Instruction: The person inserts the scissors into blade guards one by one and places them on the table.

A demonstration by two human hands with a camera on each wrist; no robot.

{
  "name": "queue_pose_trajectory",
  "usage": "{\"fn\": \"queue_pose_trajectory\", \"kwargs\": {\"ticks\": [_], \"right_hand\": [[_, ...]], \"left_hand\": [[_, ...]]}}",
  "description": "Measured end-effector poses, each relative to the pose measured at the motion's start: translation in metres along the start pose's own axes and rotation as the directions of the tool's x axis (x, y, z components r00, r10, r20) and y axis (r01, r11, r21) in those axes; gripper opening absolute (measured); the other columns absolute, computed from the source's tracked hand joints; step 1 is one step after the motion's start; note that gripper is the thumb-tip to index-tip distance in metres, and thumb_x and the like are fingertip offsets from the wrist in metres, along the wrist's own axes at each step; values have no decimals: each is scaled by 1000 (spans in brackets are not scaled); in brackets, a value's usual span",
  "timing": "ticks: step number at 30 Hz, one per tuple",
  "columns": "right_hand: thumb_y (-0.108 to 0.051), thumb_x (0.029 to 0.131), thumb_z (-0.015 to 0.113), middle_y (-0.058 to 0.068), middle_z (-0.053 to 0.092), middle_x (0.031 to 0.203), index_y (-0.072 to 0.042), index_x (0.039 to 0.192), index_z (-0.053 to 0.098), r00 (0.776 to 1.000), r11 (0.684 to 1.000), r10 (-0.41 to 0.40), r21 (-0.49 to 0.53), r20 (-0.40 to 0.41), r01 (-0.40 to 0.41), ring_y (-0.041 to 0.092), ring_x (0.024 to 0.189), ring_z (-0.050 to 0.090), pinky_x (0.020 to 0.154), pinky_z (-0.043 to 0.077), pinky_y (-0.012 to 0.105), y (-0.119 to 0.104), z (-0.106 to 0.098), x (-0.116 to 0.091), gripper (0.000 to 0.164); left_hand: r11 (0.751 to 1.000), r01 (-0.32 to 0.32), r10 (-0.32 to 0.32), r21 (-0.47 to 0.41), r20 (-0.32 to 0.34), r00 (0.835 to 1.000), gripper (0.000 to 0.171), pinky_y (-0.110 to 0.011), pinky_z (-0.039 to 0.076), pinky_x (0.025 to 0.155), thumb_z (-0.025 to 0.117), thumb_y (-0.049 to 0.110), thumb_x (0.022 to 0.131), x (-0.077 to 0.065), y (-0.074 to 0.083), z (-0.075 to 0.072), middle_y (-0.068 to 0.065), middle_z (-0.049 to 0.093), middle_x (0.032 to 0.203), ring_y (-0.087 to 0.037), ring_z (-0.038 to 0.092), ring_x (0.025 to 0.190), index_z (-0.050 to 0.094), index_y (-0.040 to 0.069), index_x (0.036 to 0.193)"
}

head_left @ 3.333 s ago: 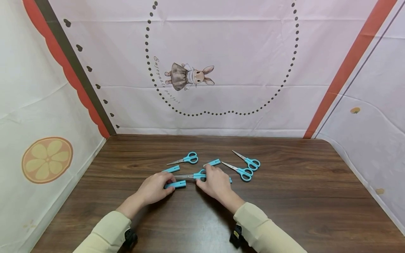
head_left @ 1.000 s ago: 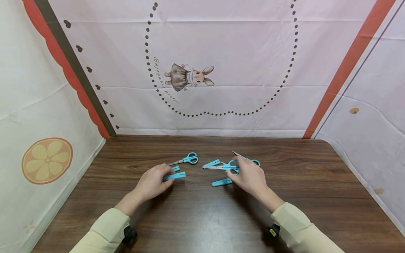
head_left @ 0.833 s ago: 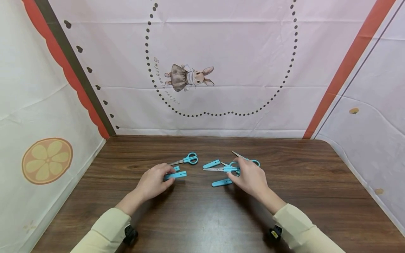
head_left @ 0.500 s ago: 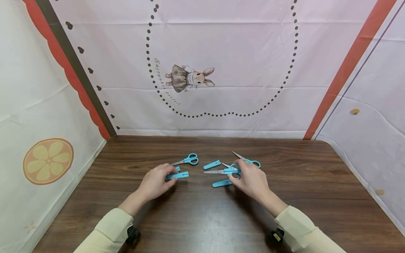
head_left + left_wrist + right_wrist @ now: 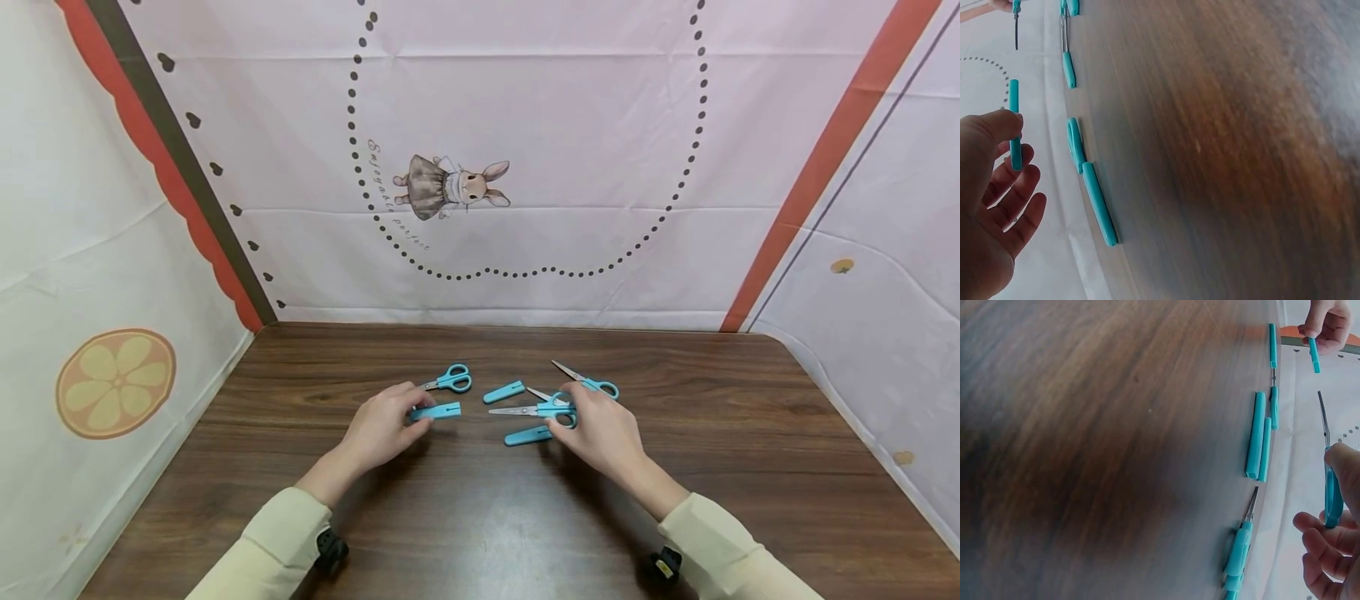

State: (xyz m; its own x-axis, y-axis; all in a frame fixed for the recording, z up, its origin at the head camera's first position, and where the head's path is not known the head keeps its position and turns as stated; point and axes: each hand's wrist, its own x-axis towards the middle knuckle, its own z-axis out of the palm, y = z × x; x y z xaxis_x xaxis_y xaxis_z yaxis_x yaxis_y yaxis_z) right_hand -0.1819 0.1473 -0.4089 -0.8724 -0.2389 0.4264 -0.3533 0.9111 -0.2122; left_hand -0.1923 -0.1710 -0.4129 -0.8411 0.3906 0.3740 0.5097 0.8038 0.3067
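My left hand [image 5: 386, 429] pinches a light-blue scissors cover [image 5: 442, 411] between thumb and fingers, its slotted end facing right. In the left wrist view this cover is raised above the table. My right hand [image 5: 600, 429] grips a pair of scissors [image 5: 517, 411] by its light-blue handles. The scissors' blades are closed and point left toward the cover, with a gap between tip and cover. Both wrist views show the scissors held off the table. Another cover [image 5: 1099, 203] lies on the table, hidden behind my left hand in the head view.
On the wooden table [image 5: 480, 517], scissors [image 5: 453, 378] lie behind the left hand. Two covers [image 5: 503, 392] [image 5: 528, 435] lie near the held blades. More scissors [image 5: 600, 387] lie behind the right hand, another pair partly hidden. Printed cloth [image 5: 585, 150] stands around.
The right hand has carried the scissors rightward from between the hands, then lowered them slightly. The left hand has lifted its cover and lately moved right, bringing it closer to the blade tip.
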Motion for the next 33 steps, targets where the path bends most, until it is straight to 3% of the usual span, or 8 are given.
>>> {"fn": "queue_pose_trajectory", "kwargs": {"ticks": [12,33], "right_hand": [[-45,74,70,0,65,82,-16,113,59,1000,1000,23,3,13,-23,8,55,48,42,34,24,9,1,-5,50],[-44,74,71,0,63,78,-16,112,60,999,999,43,2,15,-43,9,56,47,43,34,25,12,3,-10,48]], "left_hand": [[1000,-25,25,-8,-2,1000,14,-26,45,62,72,22,79,4,6,8,8,60,87,-5,53,74,66,20,92],[998,-47,48,-47,9,999,14,-25,44,63,72,21,78,9,17,16,9,58,84,-6,54,73,66,21,91]]}}
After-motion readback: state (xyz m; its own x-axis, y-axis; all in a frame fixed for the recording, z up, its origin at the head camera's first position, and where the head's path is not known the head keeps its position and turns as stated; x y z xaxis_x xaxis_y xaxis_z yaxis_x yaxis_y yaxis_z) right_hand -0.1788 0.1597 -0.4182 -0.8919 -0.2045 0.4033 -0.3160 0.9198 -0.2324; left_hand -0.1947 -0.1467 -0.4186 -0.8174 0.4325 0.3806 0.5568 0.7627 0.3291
